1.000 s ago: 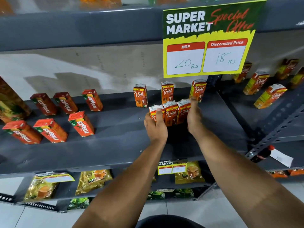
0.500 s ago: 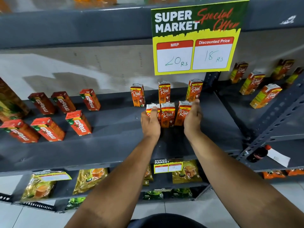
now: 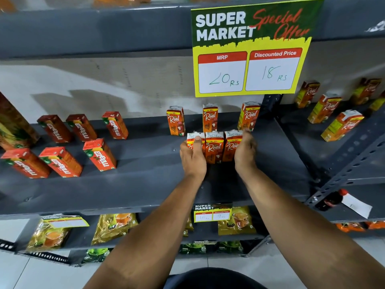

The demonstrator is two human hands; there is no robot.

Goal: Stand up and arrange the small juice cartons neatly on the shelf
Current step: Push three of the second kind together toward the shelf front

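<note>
Three small orange Real juice cartons stand upright side by side in a front row (image 3: 214, 147) on the grey metal shelf (image 3: 145, 176). My left hand (image 3: 192, 157) wraps the left carton of that row, thumb on its top. My right hand (image 3: 244, 151) presses flat against the right carton's side. Behind them stand three more Real cartons, spaced apart: back left carton (image 3: 175, 120), back middle carton (image 3: 210, 117), back right carton (image 3: 249, 116).
Red Maaza cartons (image 3: 100, 155) stand in two loose rows on the shelf's left half. A yellow price sign (image 3: 248, 59) hangs above. More Real cartons (image 3: 341, 126) sit on the neighbouring shelf to the right, past a perforated upright (image 3: 343, 165). Tea packets fill the lower shelves.
Both hands have stayed pressed on the front row of three cartons. The row has closed up and squared slightly, and the view has shifted a little to the right.
</note>
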